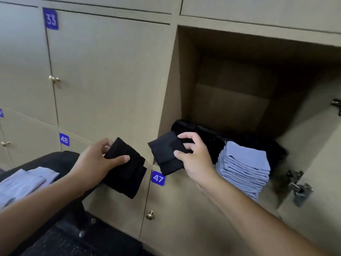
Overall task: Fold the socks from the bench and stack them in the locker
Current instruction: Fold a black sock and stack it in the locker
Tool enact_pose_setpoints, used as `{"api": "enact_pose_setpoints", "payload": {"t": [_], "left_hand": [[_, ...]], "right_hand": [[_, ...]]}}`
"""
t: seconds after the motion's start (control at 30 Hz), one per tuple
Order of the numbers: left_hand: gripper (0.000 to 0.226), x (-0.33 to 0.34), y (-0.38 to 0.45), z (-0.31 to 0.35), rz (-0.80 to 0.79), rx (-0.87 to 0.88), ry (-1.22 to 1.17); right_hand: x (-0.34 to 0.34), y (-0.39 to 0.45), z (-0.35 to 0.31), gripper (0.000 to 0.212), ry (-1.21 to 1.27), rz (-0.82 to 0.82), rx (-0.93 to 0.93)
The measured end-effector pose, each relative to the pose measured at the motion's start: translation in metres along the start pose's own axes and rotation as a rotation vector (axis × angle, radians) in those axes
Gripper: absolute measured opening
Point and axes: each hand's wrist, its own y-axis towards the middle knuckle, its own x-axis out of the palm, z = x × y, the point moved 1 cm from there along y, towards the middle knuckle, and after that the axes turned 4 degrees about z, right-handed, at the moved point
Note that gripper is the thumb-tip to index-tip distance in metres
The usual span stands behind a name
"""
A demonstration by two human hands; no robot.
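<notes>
My right hand (pixel 195 156) grips a folded black sock (pixel 164 154) at the front left corner of the open locker (pixel 186 74). My left hand (pixel 97 159) holds a small bundle of folded black socks (pixel 127 174) just left of the locker opening, in front of the closed doors. Inside the locker lies a row of folded black socks (pixel 206 135) along the floor, with a tall stack of folded light blue socks (pixel 243 169) at the front right. More light blue socks (pixel 24 182) lie on the black bench (pixel 60 159) at the lower left.
Closed beige locker doors numbered 33 (pixel 50 19), 48 (pixel 64 139) and 47 (pixel 157 178) surround the opening, with brass knobs (pixel 150 215). The open locker door with metal hinges (pixel 299 189) stands at the right. A dark floor shows below the bench.
</notes>
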Motion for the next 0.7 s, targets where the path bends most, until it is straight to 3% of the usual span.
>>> {"api": "enact_pose_setpoints", "payload": {"t": [0.1,0.3,0.53,0.7], "left_hand": [[0.030,0.012,0.003,0.002,-0.020,-0.023,-0.049],[0.027,0.024,0.005,-0.003,-0.054,-0.058,-0.105],[0.024,0.027,0.000,-0.005,-0.093,-0.076,-0.192],[0.025,0.033,-0.006,-0.001,-0.126,-0.107,-0.291]], "right_hand": [[-0.024,0.013,-0.009,0.031,-0.069,0.031,-0.080],[-0.080,0.062,-0.027,0.023,-0.062,0.171,-0.070],[-0.137,0.126,-0.020,0.025,0.032,0.304,0.136],[-0.163,0.155,-0.015,0.029,-0.062,0.419,0.232]]}}
